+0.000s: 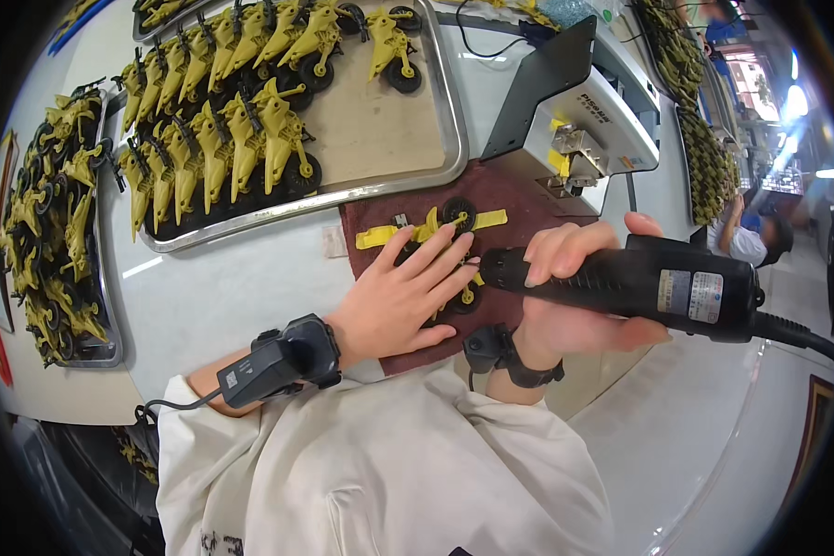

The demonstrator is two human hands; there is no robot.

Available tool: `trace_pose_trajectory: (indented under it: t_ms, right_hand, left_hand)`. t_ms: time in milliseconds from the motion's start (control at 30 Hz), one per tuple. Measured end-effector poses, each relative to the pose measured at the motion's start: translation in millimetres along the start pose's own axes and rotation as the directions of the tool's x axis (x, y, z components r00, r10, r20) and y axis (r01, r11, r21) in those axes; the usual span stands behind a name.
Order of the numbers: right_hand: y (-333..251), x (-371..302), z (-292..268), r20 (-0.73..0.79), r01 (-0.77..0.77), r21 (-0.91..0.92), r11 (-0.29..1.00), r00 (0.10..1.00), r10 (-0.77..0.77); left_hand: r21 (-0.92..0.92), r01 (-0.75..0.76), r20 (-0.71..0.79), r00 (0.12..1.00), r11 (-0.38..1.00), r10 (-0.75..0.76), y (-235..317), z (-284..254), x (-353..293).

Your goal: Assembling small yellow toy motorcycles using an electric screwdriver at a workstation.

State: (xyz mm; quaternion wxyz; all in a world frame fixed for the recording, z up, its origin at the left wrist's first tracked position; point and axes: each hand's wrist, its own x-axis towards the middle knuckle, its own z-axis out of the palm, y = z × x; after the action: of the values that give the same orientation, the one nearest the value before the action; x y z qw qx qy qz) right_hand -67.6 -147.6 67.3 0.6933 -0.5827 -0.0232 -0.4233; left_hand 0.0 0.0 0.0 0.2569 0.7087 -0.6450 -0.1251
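Observation:
My right hand [565, 269] is wrapped round a black electric screwdriver [658, 283] held almost level, its cord running off to the right. The tool's tip points left at a yellow toy motorcycle [431, 225] with black wheels. My left hand [412, 292] lies over that toy with fingers stretched out, hiding much of it. A yellow strip-like piece [375, 237] shows at its left. Under them is a dark red cloth [519, 199]. Whether the tip touches a screw is hidden by my fingers.
A metal tray [380, 190] with rows of yellow toy motorcycles stands beyond my left hand. Another tray [113, 324] heaped with them is at far left. Behind the cloth stands a grey-and-black box-shaped machine [565, 111]. A person [751, 236] is at the right.

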Motion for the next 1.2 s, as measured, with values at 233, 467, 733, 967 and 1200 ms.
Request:
trace_pose_trajectory:
  t_ms: [233, 467, 733, 967, 1200]
  right_hand:
    - [4.0, -0.2, 4.3, -0.003, 0.056, 0.019, 0.998, 0.998, -0.056]
    - [7.0, 2.4, -0.7, 0.068, 0.023, 0.014, 1.0, 0.997, -0.024]
    - [15.4, 0.1, -4.9, 0.183, 0.006, -0.1, 0.995, 0.983, 0.012]
    - [-39.2, 53.4, -17.1, -0.11, 0.26, -0.224, 0.939, 0.951, -0.29]
    - [-10.9, 95.2, -19.4, -0.227, 0.076, -0.52, 0.851, 0.948, -0.224]
  left_hand:
    - [0.022, -0.001, -0.014, 1.0, 1.0, 0.001, -7.6, 1.1, 0.6]
    - [0.014, 0.014, 0.004, 1.0, 1.0, -0.014, -3.6, -0.3, 2.8]
    - [0.041, 0.056, -0.017, 0.998, 0.998, -0.056, 2.2, 2.8, 6.2]
    - [0.068, 0.055, -0.108, 0.993, 0.996, -0.047, 6.6, 10.2, 5.7]
    - [0.031, 0.08, -0.129, 0.989, 0.996, -0.076, 4.1, 12.0, 2.4]
